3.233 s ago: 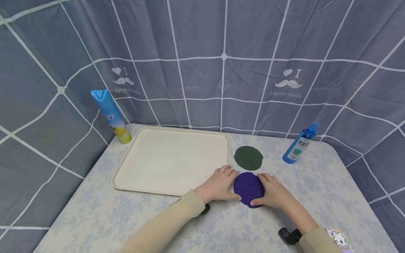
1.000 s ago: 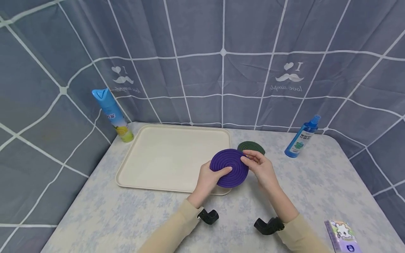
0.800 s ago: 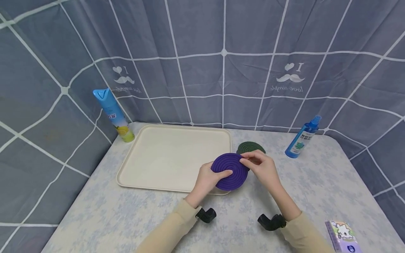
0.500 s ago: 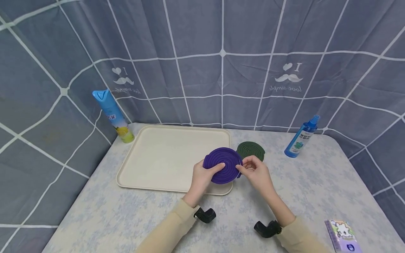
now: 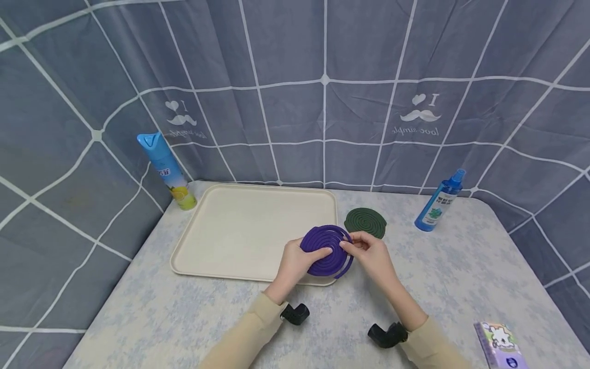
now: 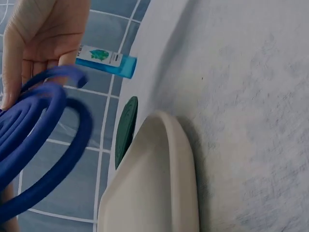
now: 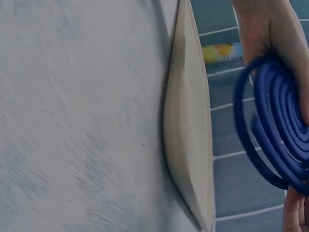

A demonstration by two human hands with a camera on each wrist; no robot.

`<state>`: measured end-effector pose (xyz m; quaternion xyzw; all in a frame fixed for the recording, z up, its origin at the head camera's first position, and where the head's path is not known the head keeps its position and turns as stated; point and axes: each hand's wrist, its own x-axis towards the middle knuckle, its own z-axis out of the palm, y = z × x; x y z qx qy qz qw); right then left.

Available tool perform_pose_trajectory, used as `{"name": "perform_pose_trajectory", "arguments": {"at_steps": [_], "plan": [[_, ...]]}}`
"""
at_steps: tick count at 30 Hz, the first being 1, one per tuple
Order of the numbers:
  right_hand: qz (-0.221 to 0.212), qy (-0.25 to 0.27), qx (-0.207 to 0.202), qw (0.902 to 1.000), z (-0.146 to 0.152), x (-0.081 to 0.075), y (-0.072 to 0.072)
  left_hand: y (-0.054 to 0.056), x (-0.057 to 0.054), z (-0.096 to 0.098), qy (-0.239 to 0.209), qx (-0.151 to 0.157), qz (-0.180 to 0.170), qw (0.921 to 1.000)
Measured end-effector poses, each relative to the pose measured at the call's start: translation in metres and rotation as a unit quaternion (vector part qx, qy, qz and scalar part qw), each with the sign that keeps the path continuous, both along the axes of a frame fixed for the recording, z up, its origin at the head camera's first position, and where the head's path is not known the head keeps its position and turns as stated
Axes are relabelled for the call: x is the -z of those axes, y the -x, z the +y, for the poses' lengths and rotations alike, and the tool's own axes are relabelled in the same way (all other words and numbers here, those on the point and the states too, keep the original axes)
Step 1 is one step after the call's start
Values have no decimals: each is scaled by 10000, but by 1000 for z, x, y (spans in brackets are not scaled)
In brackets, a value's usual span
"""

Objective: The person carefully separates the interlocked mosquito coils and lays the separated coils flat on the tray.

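A flat purple spiral coil (image 5: 317, 238) of thick cord is held up over the tray's near right corner. My left hand (image 5: 291, 260) grips its left side, thumb lying across the face. At the right edge, my right hand (image 5: 375, 257) pinches the cord between thumb and finger. The outer turn stands loose, with gaps between it and the rest; in the left wrist view the free end of the purple coil (image 6: 60, 72) sticks out near the right hand (image 6: 50, 34). A similar dark green coil (image 5: 365, 221) lies flat on the table behind my right hand.
The cream tray (image 5: 244, 230) takes up the left middle of the table. An air freshener can (image 5: 167, 171) stands at its back left, and a blue spray bottle (image 5: 438, 205) at back right. A small purple box (image 5: 500, 344) lies front right. A grey curtain (image 5: 286, 61) hangs behind.
The purple coil has come up off the table into both hands and moved left over the tray's corner. Its outer turn, tight earlier, now hangs loose at the right.
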<state>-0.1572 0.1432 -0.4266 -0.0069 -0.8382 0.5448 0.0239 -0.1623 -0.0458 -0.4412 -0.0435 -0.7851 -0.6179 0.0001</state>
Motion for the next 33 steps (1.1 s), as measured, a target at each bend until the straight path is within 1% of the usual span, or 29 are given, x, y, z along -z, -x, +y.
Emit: {"name": "perform_pose_trajectory", "arguments": {"at_steps": [2, 3, 5, 7, 9, 11, 14, 15, 16, 18, 20, 22, 24, 26, 28, 30, 32, 33], "plan": [[39, -222, -123, 9997, 2, -4, 1, 1, -1, -2, 294, 271, -45, 9992], [39, -293, -198, 9994, 3, -6, 2, 2, -2, -4, 355, 388, -93, 9986], [37, -367, -292, 9989, 4, -8, 2, 3, -3, -5, 396, 516, -193, 9977], [-28, -275, -296, 9992, 4, -8, 2, 3, -3, -7, 321, 520, -279, 9977], [-136, -27, -191, 9997, 2, -6, 1, 1, -2, -7, 46, 392, -355, 9986], [-275, 369, -24, 9989, -2, -4, 0, -1, 0, -6, -407, 179, -350, 9984], [-497, 1040, 159, 9932, -8, 1, -3, -4, 3, -5, -1074, -182, -202, 9938], [-558, 1225, 173, 9907, -10, 2, -4, -5, 3, -5, -1250, -253, -145, 9917], [-585, 1349, 181, 9890, -11, 3, -5, -6, 4, -6, -1310, -299, -54, 9909], [-582, 1413, 127, 9882, -12, 4, -6, -6, 4, -8, -1260, -327, -35, 9915], [-447, 1198, 7, 9918, -11, 4, -6, -5, 2, -11, -1052, -231, -99, 9941], [-199, 745, -167, 9969, -9, 2, -5, -3, 1, -14, -759, -33, -225, 9969], [132, 189, -394, 9990, -7, -2, -4, -2, -2, -17, -495, 252, -362, 9978], [472, -357, -607, 9964, -5, -5, -1, 0, -4, -20, -265, 573, -446, 9970], [654, -711, -767, 9924, -5, -9, 1, 1, -5, -22, -124, 800, -501, 9955], [643, -844, -809, 9911, -6, -13, 2, 2, -6, -22, -48, 898, -503, 9947], [486, -801, -742, 9928, -7, -16, 2, 1, -5, -23, -100, 856, -530, 9949], [360, -702, -669, 9946, -8, -16, 3, 0, -4, -22, -159, 781, -556, 9953]]}}
